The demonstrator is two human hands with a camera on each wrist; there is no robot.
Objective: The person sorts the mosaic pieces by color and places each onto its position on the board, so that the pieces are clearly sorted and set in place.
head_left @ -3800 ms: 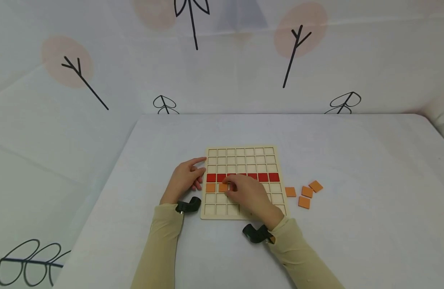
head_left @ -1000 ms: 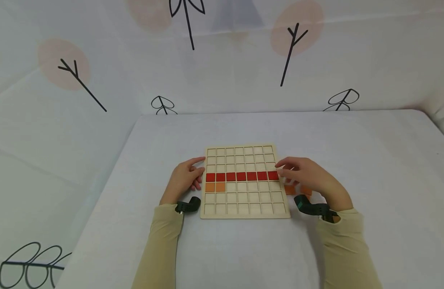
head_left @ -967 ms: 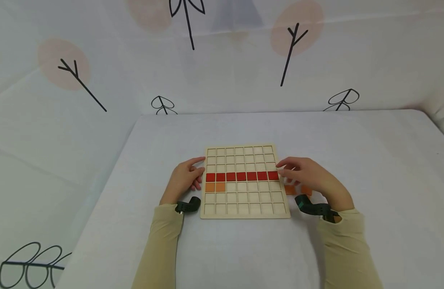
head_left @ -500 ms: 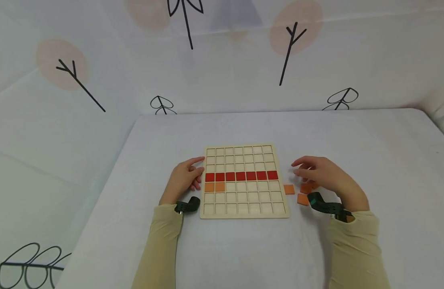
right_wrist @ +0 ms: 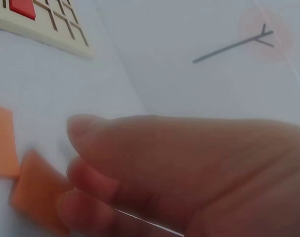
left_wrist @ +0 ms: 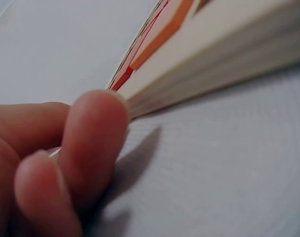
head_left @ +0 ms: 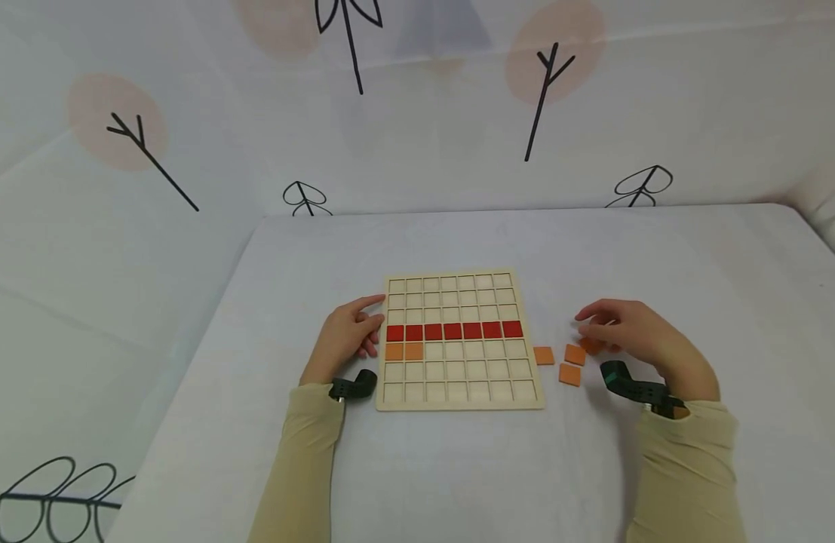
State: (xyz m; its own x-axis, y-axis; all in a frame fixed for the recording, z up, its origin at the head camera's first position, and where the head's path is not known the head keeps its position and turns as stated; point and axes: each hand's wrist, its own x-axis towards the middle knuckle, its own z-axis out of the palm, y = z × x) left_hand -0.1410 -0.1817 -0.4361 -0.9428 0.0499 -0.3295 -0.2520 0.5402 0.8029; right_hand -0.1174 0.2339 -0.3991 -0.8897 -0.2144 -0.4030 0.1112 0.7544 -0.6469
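Note:
A pale wooden grid board [head_left: 458, 408] lies on the table, with a row of red tiles [head_left: 452, 332] across it. Below that row, two orange tiles [head_left: 413, 351] fill the leftmost cells. My left hand [head_left: 349, 332] touches the board's left edge with its index fingertip and thumb; the left wrist view shows a fingertip [left_wrist: 98, 123] against the side. Right of the board, my right hand [head_left: 630, 328] is over the farthest loose orange tile [head_left: 589, 346], partly covering it. In the right wrist view, loosely bent fingers are beside this orange tile [right_wrist: 38, 192], with nothing gripped.
Nearer the board lie more loose orange tiles: one [head_left: 543, 356] by its right edge, another [head_left: 575, 354] and a lower one [head_left: 569, 375]. A white cloth covers the table [head_left: 424, 483]. Behind it hangs a patterned cloth [head_left: 417, 136]. Each wrist wears a dark camera [head_left: 634, 386].
My right hand has left the second orange tile in the board and moved right, over the loose tiles. My left hand has stayed at the board's edge.

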